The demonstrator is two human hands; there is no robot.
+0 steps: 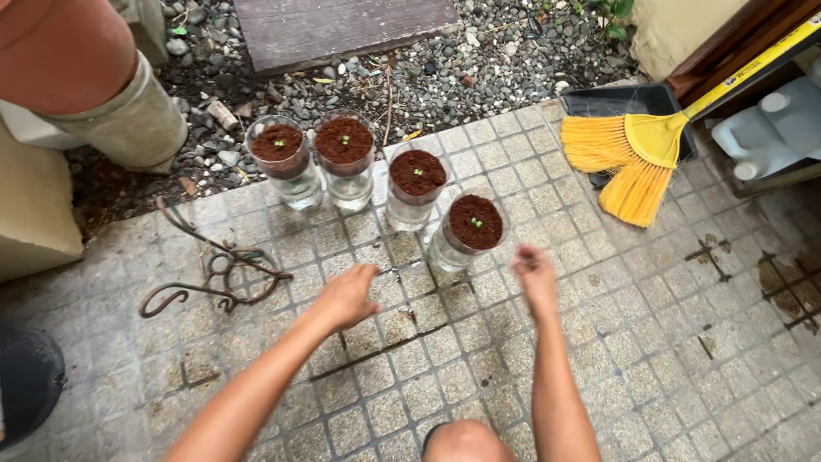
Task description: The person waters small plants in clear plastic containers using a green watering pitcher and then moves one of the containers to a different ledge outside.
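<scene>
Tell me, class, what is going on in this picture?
A person reaches both bare hands over a paved floor toward four clear planters filled with soil, each showing a tiny green sprout. The left hand hovers empty just short of them. The right hand, fingers dirty, is beside the nearest planter. Neither hand touches one. A yellow broom and dustpan lie nearby.

Both arms reach forward, left hand (349, 295) loosely curled, right hand (536, 272) empty, fingers relaxed.

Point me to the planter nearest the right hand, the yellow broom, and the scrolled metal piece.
Nearest planter (475, 222), head view, on its soil surface.
Yellow broom (634, 167), head view, on the bristles.
Scrolled metal piece (224, 269), head view, on the central curl.
</scene>
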